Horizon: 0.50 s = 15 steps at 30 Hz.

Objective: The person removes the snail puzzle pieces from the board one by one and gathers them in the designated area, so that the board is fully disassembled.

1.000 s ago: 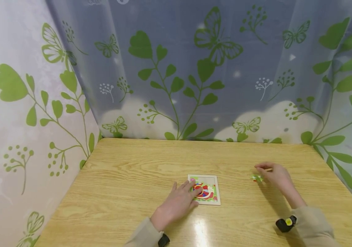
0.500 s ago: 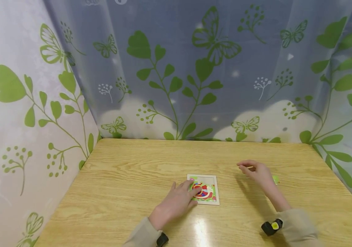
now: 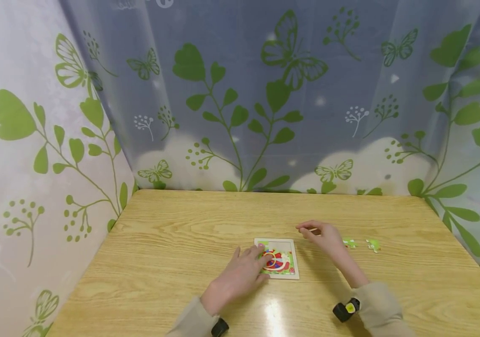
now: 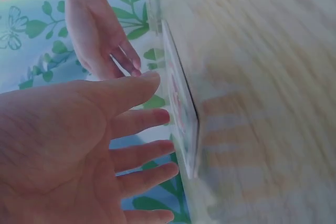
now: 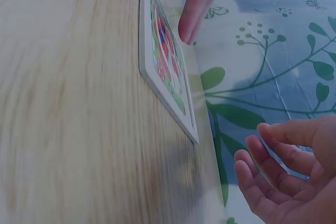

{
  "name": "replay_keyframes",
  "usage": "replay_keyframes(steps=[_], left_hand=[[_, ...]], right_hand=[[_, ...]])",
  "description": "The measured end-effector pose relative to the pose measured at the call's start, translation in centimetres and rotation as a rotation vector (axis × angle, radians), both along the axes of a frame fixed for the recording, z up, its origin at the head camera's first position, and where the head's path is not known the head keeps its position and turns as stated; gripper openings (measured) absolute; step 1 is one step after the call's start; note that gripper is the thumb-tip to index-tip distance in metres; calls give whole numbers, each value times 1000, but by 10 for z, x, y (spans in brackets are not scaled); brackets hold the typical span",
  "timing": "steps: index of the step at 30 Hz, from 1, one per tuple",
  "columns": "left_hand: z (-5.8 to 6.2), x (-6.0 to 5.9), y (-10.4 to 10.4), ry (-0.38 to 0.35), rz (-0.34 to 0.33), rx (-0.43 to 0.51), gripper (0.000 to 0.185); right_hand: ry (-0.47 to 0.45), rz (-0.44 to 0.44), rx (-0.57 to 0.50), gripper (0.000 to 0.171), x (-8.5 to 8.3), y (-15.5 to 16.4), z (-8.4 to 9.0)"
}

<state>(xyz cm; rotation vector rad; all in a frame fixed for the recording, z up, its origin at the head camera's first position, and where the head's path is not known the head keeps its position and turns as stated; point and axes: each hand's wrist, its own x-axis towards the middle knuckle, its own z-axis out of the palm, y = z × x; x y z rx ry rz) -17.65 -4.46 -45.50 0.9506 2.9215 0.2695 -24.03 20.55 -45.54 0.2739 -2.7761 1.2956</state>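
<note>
A small square jigsaw puzzle (image 3: pixel 296 271) in a pale frame lies on the table, its picture red, blue and green. In its upper right part, plain backing shows. My left hand (image 3: pixel 240 276) rests with spread fingers over the puzzle's left side. Just past the upper right corner of the frame, my right hand (image 3: pixel 326 238) hovers over the table. In the right wrist view, the loosely curled fingers (image 5: pixel 273 169) and thumb show nothing between them. Two loose green puzzle pieces, one puzzle piece (image 3: pixel 350 244) partly behind the right forearm, another puzzle piece (image 3: pixel 373 245) farther right, lie on the table.
The wooden table (image 3: pixel 189 224) reaches back to a curtain (image 3: pixel 240 93) printed with green leaves and butterflies. Another printed curtain (image 3: pixel 46 187) borders the left side. Black wrist devices sit at both sleeves.
My right hand has moved left from the loose puzzle pieces toward the puzzle, uncovering the piece on the far right. My left hand has stayed over the puzzle.
</note>
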Motion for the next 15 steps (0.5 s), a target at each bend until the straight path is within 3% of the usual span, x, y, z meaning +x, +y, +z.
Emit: replay_keyframes(steps=[6,15], left_hand=[[5,8,-2,20,-42,-76,54],[0,16,-5,-33,-54,-50,58]], right_hand=[[-12,52,-46,21,-2,-19,-3],[-13,134,-43,21,-4,-42,-5]])
